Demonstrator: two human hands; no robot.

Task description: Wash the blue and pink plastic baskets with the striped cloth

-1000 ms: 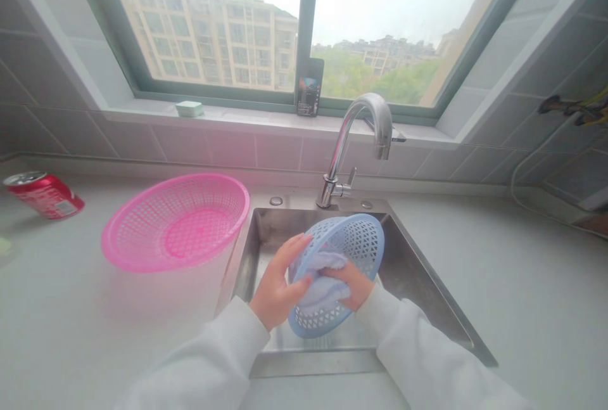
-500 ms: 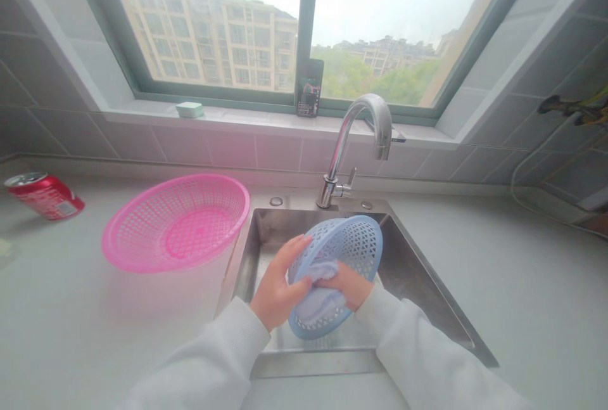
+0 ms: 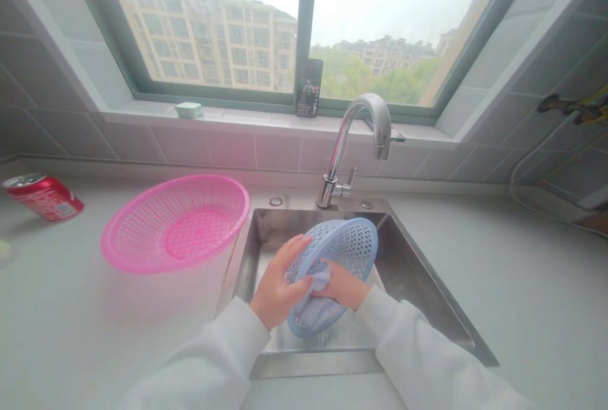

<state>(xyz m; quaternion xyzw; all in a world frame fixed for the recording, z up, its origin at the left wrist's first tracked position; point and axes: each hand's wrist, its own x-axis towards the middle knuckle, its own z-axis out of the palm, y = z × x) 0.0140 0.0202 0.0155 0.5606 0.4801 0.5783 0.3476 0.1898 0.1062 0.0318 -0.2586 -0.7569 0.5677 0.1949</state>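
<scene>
blue basket [image 3: 355,242] in left grip [image 3: 280,284], cloth [image 3: 319,311] in right grip [image 3: 342,286]

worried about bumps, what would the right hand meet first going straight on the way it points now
Past the cloth it holds, the right hand would probably meet the inner side of the blue basket, where the left hand grips it; depth is unclear, so the left thumb might come first.

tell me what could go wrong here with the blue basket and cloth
The blue basket is tilted over the sink, so it might slip from the left hand and drop in. The cloth, bunched in the right hand, could snag on the basket's holes. A bump might shift the pink basket beside the sink.
</scene>
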